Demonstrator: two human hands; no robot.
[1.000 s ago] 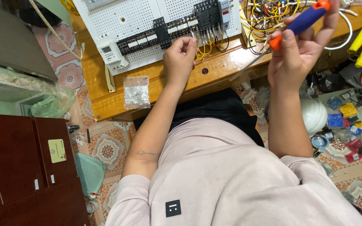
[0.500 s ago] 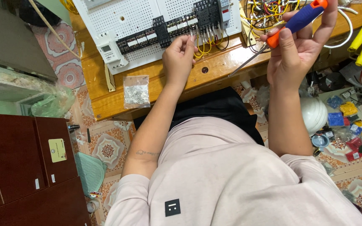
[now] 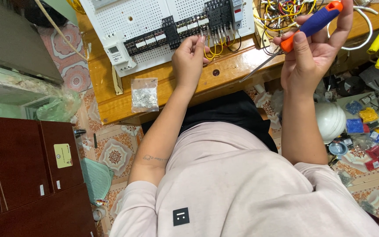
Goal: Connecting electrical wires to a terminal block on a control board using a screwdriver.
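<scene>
Wiring step in hand, by the look of it: seating thin wire ends into the row of black terminal blocks (image 3: 185, 27) on the white perforated panel (image 3: 145, 17), lying across the far side of the wooden table (image 3: 224, 72). Left hand (image 3: 189, 59) pinched on thin pale wire ends at the blocks, above the loops of yellow wire (image 3: 211, 50). Right hand (image 3: 314, 48) raised over the table's right part, clenched around the orange-and-blue handle of a screwdriver (image 3: 312, 24), steel shaft slanting down toward the table's near edge, tip clear of the panel. Small clear plastic bag of metal bits (image 3: 144, 94) flat near the near-left corner, untouched. Next move, judged from this: screwdriver tip down onto the terminal screw beside the pinched wires, left hand steadying them during tightening.
</scene>
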